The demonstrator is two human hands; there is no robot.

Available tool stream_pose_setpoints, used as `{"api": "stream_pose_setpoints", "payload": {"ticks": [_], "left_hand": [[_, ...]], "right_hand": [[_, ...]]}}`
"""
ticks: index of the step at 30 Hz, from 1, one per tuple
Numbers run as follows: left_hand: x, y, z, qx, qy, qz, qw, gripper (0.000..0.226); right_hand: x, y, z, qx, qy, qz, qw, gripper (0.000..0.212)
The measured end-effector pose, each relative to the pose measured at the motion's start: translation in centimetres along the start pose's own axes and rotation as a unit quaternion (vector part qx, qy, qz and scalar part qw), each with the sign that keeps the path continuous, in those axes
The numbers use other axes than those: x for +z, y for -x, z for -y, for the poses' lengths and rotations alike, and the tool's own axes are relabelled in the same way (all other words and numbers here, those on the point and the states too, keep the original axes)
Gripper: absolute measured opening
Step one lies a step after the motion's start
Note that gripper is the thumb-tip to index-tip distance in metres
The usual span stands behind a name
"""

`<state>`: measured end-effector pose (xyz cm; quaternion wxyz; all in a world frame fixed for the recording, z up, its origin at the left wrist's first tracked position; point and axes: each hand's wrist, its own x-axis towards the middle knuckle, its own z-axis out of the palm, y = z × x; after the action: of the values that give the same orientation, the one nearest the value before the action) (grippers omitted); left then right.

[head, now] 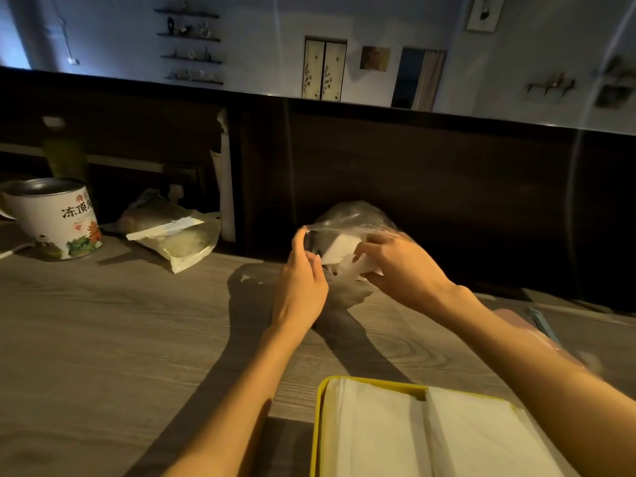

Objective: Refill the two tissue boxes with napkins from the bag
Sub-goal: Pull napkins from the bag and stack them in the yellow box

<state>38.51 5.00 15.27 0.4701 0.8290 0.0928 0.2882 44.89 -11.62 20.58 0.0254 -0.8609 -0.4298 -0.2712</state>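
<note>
We see both arms reaching forward over the wood-grain table [103, 321] toward a clear plastic bag [354, 215] that sits near the dark back panel [430, 187]. The left hand [303, 280] pinches the bag's open edge between thumb and fingers, lifting the film at the left side of the opening. The right hand [395, 266] is at the mouth of the bag, its fingers curled round a white stack of napkins [340, 251] that sticks partly out of the plastic. The bag rests on the table just behind both hands, its top puffed up above them.

Close to us, at the bottom edge of the view, lies a yellow tissue box [318, 425], open, with white napkins already lying flat in it in two side-by-side piles; the right forearm crosses over its far corner. We can make out only this one box.

At the far left stands a white printed tin [58, 222] with a metal lid, and beside it a flat pouch [179, 239] lies on the table with a white strip across it. A white rolled sheet [225, 187] leans upright against the panel behind the pouch.
</note>
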Motion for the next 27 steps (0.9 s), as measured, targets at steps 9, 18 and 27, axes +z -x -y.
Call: {"api": "stream_pose_setpoints", "payload": {"ticks": [9,18,27], "left_hand": [[-0.7,1.0,-1.8,-0.023,0.141,0.064,0.988,0.025],[-0.4,3.2,-3.4,-0.057,0.209,0.266,0.939,0.015],[-0.2,3.8,-3.7,-0.087,0.269,0.197,0.939,0.019]], "right_hand": [[-3.9,6.3,2.4,0.283,-0.526,-0.094,0.796,0.028],[-3.4,9.9,2.5,0.315,-0.592,0.021,0.742,0.033],[-2.4,10.4,2.2,0.356,-0.478,-0.102,0.797,0.029]]}}
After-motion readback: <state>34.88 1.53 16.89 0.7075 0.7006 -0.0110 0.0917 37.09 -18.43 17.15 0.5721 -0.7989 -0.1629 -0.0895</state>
